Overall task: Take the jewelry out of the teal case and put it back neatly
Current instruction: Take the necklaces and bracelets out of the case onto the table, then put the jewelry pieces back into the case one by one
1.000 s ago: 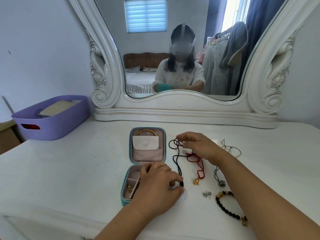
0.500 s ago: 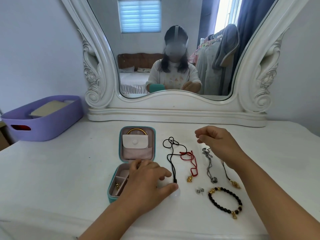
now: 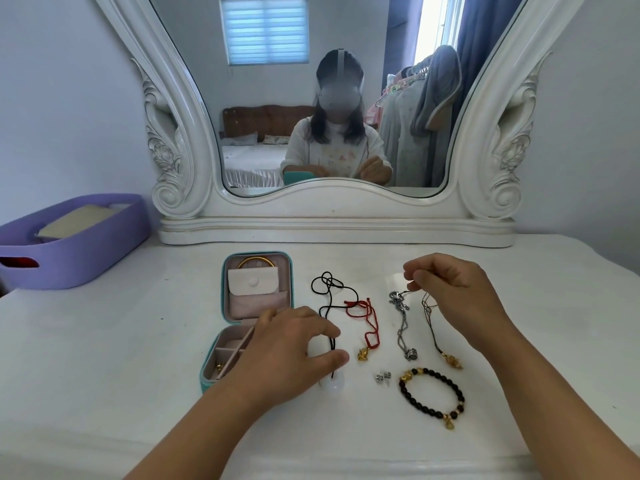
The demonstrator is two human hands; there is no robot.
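Step in hand: laying-out phase, near its end. Open teal zip jewelry case point(image 3: 257, 317) sits left of centre on the white tabletop point(image 3: 104, 358), lid back, gold bangle point(image 3: 255, 263) tucked behind the pink snap pouch point(image 3: 252, 282) in the lid.

Right hand point(image 3: 457, 299) pinches the top end of a thin black cord with gold charm point(image 3: 434, 336), fingers narrow, setting it just beside the silver chain necklace point(image 3: 401, 323).

Left hand point(image 3: 284, 355) rests half-curled over the case's lower tray and the black cord with pale round pendant point(image 3: 329, 296); can't tell if it grips anything.

Already out: red cord with gold charm point(image 3: 367, 320), black bead bracelet point(image 3: 433, 396), two small silver pieces point(image 3: 382, 376).

Next, probably: release the cord straight, then empty the tray compartments.

Hidden: most of the tray under the left hand; one small gold item point(image 3: 220, 367) shows, type unclear. Pouch contents unknown.
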